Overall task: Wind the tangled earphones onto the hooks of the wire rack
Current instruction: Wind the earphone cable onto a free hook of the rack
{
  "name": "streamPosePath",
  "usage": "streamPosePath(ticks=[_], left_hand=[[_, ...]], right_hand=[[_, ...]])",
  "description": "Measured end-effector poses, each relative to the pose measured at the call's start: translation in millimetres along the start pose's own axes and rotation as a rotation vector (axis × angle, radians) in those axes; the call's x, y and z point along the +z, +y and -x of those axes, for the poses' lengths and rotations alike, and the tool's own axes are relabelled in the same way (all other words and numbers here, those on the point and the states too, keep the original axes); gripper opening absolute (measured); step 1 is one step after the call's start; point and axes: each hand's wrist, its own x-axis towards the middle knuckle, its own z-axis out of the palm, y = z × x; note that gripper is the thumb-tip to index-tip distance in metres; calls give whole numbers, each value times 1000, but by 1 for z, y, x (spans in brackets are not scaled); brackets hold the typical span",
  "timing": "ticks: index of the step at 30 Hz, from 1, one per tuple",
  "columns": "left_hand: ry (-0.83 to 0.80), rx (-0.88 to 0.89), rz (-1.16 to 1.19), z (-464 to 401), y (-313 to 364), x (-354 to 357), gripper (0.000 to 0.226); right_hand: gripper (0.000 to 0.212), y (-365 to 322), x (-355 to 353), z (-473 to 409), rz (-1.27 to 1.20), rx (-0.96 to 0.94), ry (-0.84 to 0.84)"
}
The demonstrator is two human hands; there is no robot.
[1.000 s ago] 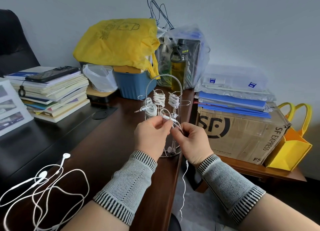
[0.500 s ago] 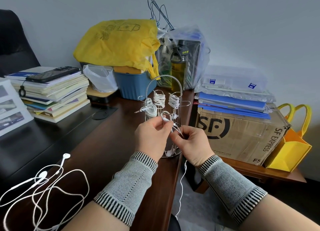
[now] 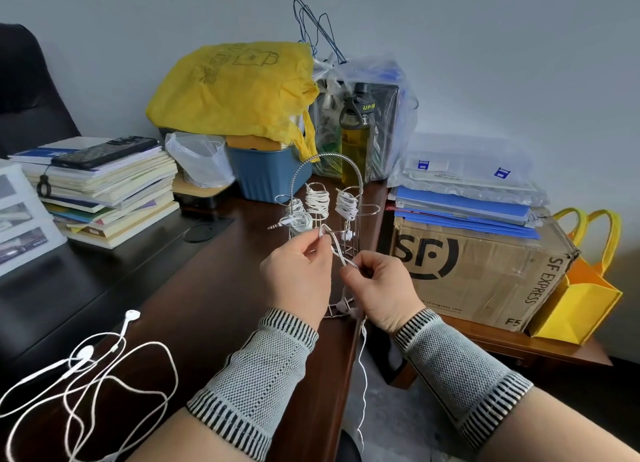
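Both hands pinch one white earphone cord (image 3: 341, 257) right in front of the wire rack (image 3: 327, 198) on the counter (image 3: 214, 288): the left hand (image 3: 299, 271) up by a hook, the right hand (image 3: 379, 285) lower. I think the cord should stay tight and go round slowly, so the loops don't slip off.

A plain pale grey wall (image 3: 485, 46) fills the back, lit by soft, even light. A dark brown wooden table (image 3: 214, 288) runs from the near edge toward the wall; its left part is darker, almost black, with a round cable port (image 3: 203, 232) set in it. A black chair back (image 3: 24, 91) stands at the far left corner. To the right, a lower wooden side table (image 3: 540, 350) stands against the table's right edge. Between them, grey floor (image 3: 391, 420) shows below
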Motion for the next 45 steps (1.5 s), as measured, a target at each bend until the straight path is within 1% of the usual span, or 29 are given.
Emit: streamPosePath(ticks=[4, 6, 8, 10, 14, 17, 19, 20, 23, 25, 29, 32, 35, 37, 40, 45], left_hand=[[19, 23, -25, 0, 2, -1, 18], [38, 55, -28, -1, 2, -3, 19], [51, 104, -56, -1, 0, -4, 19], [55, 159, -95, -3, -2, -6, 19], [81, 271, -178, -5, 0, -9, 24], [67, 300, -258, -6, 4, -14, 17], [0, 285, -344, -8, 10, -18, 14], [-48, 270, -392, -9, 13, -21, 15], [-184, 199, -472, -17, 22, -30, 19], [-256, 139, -435, -21, 23, -34, 23], [-409, -49, -281, -23, 17, -35, 28], [-475, -58, -285, -23, 12, -32, 30], [-491, 5, -363, -21, 11, -28, 30], [-500, 31, -405, -19, 11, -27, 30], [-497, 31, -398, -17, 10, -25, 28], [-502, -35, -212, -16, 2, -18, 20]], right_hand=[[18, 1, -1, -3, 206, -53, 90], [13, 4, -1, -4, 198, -70, 101], [19, 6, 0, -3, 137, -90, 73], [26, 8, 0, -3, 130, -134, 70], [19, 9, 0, -3, 214, -224, 122], [13, 7, -3, -5, 236, -272, 208], [12, 8, -4, -7, 273, -263, 238], [14, 8, -5, -8, 226, -218, 222], [15, 4, -8, -10, -70, -47, 164], [17, 0, -11, -10, -199, -16, 148], [21, -4, -11, -5, -441, 37, 106], [21, -8, -10, -1, -474, 40, 57], [20, -12, -10, 3, -483, 36, -67], [23, -13, -10, 4, -457, 11, -119], [23, -14, -14, 6, -317, -66, -104], [16, -7, -16, 15, -117, -180, -80]])
